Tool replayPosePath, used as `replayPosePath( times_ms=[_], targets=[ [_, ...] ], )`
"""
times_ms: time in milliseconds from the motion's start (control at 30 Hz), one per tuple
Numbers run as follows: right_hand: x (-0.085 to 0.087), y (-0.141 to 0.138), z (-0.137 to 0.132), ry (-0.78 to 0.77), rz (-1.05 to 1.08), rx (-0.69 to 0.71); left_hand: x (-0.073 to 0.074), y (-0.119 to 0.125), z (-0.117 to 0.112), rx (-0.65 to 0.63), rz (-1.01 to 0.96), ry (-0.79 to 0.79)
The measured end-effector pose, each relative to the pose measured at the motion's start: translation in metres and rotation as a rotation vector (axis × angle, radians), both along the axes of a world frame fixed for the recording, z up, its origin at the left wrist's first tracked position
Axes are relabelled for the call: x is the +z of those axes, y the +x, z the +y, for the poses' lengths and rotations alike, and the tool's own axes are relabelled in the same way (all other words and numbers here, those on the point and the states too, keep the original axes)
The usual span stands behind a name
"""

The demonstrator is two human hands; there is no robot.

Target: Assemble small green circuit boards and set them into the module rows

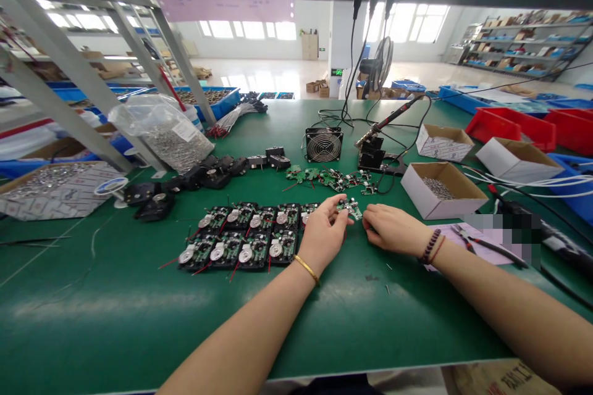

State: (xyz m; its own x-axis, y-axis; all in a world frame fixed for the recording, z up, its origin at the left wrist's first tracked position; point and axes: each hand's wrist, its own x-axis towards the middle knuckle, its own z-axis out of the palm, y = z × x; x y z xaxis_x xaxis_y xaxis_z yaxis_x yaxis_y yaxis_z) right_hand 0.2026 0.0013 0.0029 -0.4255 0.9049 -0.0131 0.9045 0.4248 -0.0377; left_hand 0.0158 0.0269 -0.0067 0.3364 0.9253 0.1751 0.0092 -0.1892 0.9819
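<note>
My left hand (pixel 325 229) pinches a small green circuit board (pixel 351 208) between thumb and fingers, just above the mat. My right hand (pixel 393 228) is close on the board's right, its fingers curled together; whatever may be in them is hidden. Left of my left hand, black housings (pixel 245 253) stand in two rows, each fitted with a green board, a round silver part and red wires. My left hand covers part of the row's right end. Beyond both hands lies a loose heap of green circuit boards (pixel 336 179).
A soldering iron (pixel 393 112) rests in its stand (pixel 373 154) beside a small fan (pixel 323 145). White boxes (pixel 445 203) of metal parts stand right, near pliers (pixel 491 245) on paper. At left are black housings (pixel 215 176), a bag of metal parts (pixel 167 136) and a solder spool (pixel 111 186).
</note>
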Motion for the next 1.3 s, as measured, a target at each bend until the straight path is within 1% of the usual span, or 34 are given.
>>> replayPosePath(
  times_ms=[33, 67, 100, 200, 233, 267, 333, 400, 533, 667, 767, 867, 967, 1033, 1100, 1167, 1200, 1267, 1300],
  targets=[
    [0.000, 0.000, 0.000, -0.011, 0.067, -0.011, 0.000, -0.001, 0.000, 0.007, 0.009, 0.012],
    [0.000, 0.001, 0.001, -0.027, 0.178, -0.028, 0.000, -0.001, 0.000, 0.016, 0.017, 0.020],
    [0.001, 0.002, 0.001, -0.045, 0.333, -0.048, 0.000, -0.002, 0.000, 0.021, 0.024, 0.024],
    [0.003, 0.005, 0.001, -0.104, 0.918, -0.119, -0.004, -0.001, 0.001, 0.014, 0.037, 0.028],
    [0.003, 0.005, 0.000, -0.128, 1.080, -0.133, -0.006, -0.001, 0.001, 0.005, 0.039, 0.037],
    [0.003, 0.004, -0.001, -0.150, 1.201, -0.138, -0.007, 0.000, 0.000, -0.004, 0.040, 0.051],
    [0.002, -0.001, -0.003, -0.184, 1.312, -0.144, -0.010, 0.001, -0.001, -0.019, 0.037, 0.084],
    [0.000, -0.006, -0.004, -0.171, 1.315, -0.157, -0.011, 0.002, -0.003, -0.034, 0.032, 0.105],
    [-0.004, -0.012, -0.004, -0.129, 1.231, -0.190, -0.012, 0.002, -0.005, -0.041, 0.027, 0.132],
    [-0.008, -0.012, -0.002, -0.127, 1.181, -0.205, -0.013, 0.001, -0.005, -0.017, 0.076, 0.176],
    [-0.010, -0.011, 0.000, -0.127, 1.148, -0.190, -0.012, -0.001, -0.006, 0.008, 0.138, 0.212],
    [-0.011, -0.009, 0.001, -0.067, 1.120, -0.176, -0.011, -0.001, -0.005, 0.005, 0.153, 0.225],
    [-0.006, -0.004, 0.001, 0.031, 1.050, -0.124, -0.010, 0.000, -0.005, -0.042, 0.102, 0.172],
    [-0.002, 0.000, -0.001, 0.008, 0.990, -0.063, -0.010, 0.002, -0.007, -0.091, 0.063, 0.086],
    [0.002, 0.003, -0.004, -0.068, 0.956, -0.048, -0.009, 0.002, -0.011, -0.140, 0.059, -0.021],
    [0.005, 0.006, -0.007, -0.131, 0.939, -0.075, -0.003, -0.001, -0.015, -0.181, 0.122, -0.076],
    [0.005, 0.007, -0.008, -0.148, 0.931, -0.087, 0.002, -0.004, -0.016, -0.195, 0.201, -0.045],
    [0.007, 0.008, -0.009, -0.169, 0.924, -0.097, 0.017, -0.013, -0.013, -0.202, 0.448, 0.135],
    [0.007, 0.009, -0.009, -0.171, 0.925, -0.101, 0.027, -0.019, -0.007, -0.176, 0.580, 0.242]
  ],
)
